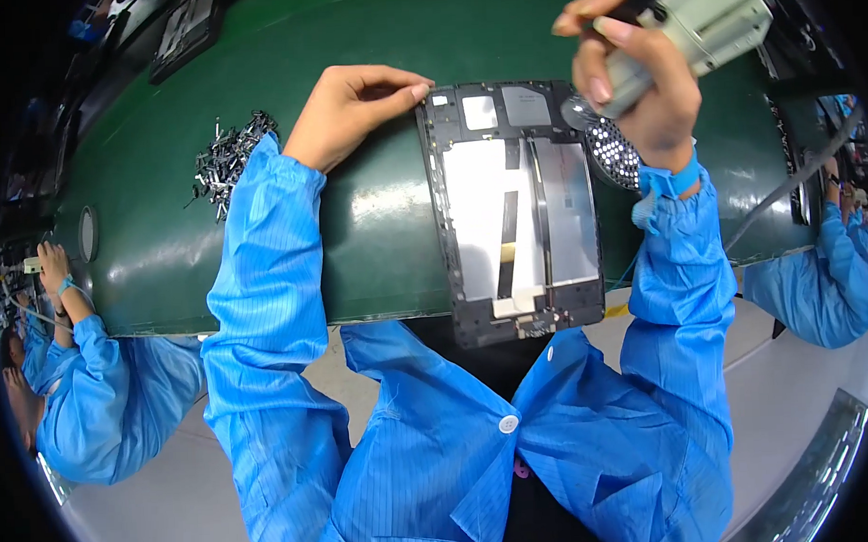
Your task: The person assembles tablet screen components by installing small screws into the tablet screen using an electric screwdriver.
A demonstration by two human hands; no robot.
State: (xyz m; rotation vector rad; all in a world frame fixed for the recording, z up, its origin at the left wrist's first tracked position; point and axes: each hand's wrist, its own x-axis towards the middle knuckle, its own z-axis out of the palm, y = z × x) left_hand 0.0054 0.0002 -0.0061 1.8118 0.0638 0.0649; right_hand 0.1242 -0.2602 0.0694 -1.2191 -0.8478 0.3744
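Observation:
An opened tablet (566,209), black-framed with silver plates inside, lies on the green table and overhangs its near edge. My left hand (357,106) pinches its far left corner between thumb and fingers. Above the far right corner, my right hand (653,96) is closed round a pale green-grey electric screwdriver (717,22), its body tilted up to the right. The clear tip end (579,111) hangs by the tablet's right top edge; whether it touches is unclear. Partly under my right wrist sits a round screw tray (611,150) with many bright dots.
A heap of small dark parts (234,158) lies on the table (376,244) beside my left forearm. Farther left stands a small round disc (89,233). A grey cable (794,187) runs along the right. Co-workers in blue sleeves sit at left (113,397) and right (808,291).

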